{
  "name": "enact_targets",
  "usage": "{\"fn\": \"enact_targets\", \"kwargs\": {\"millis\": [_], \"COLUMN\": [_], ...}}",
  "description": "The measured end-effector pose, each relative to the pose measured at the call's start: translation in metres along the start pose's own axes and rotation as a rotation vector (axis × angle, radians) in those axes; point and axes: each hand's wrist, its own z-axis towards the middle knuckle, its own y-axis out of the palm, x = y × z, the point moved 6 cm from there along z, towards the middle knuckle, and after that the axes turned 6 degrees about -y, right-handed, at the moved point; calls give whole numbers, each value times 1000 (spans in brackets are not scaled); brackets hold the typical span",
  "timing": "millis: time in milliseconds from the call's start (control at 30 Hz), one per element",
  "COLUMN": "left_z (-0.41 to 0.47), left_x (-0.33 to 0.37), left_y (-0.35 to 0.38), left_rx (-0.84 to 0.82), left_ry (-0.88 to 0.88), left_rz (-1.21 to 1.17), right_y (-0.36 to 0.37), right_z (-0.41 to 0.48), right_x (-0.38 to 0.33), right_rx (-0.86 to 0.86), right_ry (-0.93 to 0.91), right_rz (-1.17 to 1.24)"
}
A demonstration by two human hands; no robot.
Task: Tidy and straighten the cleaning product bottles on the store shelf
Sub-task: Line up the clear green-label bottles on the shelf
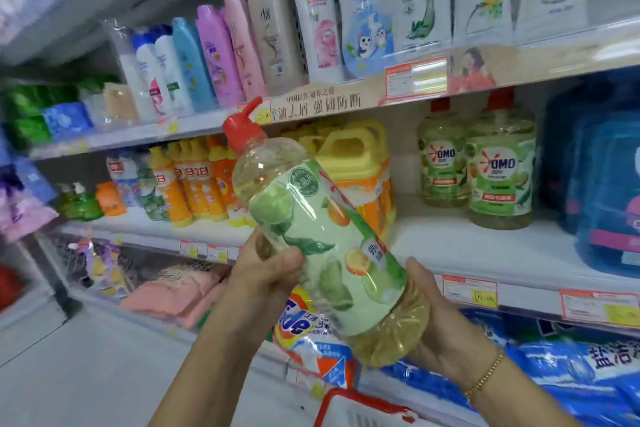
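Pump bottle (322,236): sat at the middle of the frame, held in front of the shelves and resting on none of them. It was tilted, red pump top toward the upper left and base toward the lower right. It was clear, with yellow liquid and a green label.
Left hand (266,270): gripped the bottle's middle from the left, thumb laid across the label.
Right hand (440,319): cupped the bottle's base from the lower right, thumb up along its side, other fingers hidden behind it.
Bracelet (485,376): a gold chain on the right wrist.
Middle shelf (467,246): white, ran across the frame behind the held bottle.
Matching bottles (500,166): two stood upright side by side on the middle shelf, right of centre.
Yellow jug (349,156): stood on the same shelf, behind the held bottle.
Orange bottles (194,180): crowded together left of centre on that shelf.
Shampoo bottles (214,55): lined the shelf above, several leaning.
Red basket (360,406): showed at the bottom edge.
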Motion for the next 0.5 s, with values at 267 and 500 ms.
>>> {"fn": "enact_targets", "kwargs": {"millis": [267,500], "left_z": [9,13], "left_x": [-11,-6], "left_y": [-44,-61], "left_rx": [287,259], "left_ry": [-22,-61], "left_rz": [-74,-19], "right_y": [8,7], "right_z": [19,33], "right_x": [-18,-13], "right_rx": [220,265], "right_ry": [-345,-529], "right_rz": [-1213,-1274]}}
